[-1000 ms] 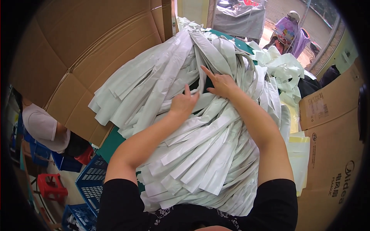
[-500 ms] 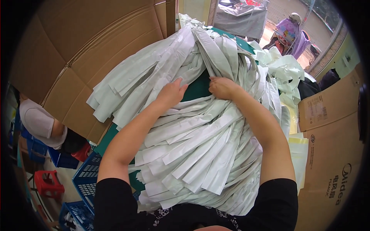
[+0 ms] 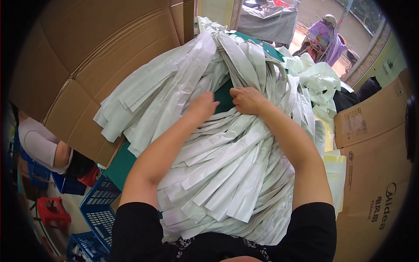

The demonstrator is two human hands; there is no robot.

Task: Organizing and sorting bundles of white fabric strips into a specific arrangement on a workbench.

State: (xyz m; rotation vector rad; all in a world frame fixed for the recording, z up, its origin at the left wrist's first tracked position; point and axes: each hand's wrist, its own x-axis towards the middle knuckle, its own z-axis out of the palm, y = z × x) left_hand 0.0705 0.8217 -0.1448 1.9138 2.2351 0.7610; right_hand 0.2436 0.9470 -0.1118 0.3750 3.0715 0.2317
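Long flat white strips (image 3: 227,183), thin and slightly shiny, spread in a thick fan towards me over a green surface (image 3: 224,97). More white strips (image 3: 161,87) hang out to the left from a gathered top. My right hand (image 3: 248,100) is closed in a pinch beside the strips at the gap in the middle; what its fingertips hold, if anything, is hidden. Across the gap, my left hand (image 3: 203,108) is over the strips, its fingers curled and smeared by motion.
Brown cardboard (image 3: 100,83) rises at the left; a carton (image 3: 371,174) stands at the right. Blue crates (image 3: 102,209) and a red stool (image 3: 53,213) are low on the left, near another person (image 3: 41,142). Crumpled white material (image 3: 321,81) lies behind on the right.
My left hand has moved slightly right and its fingers have curled in. My right hand has shifted a little left, still closed. The strips look much the same.
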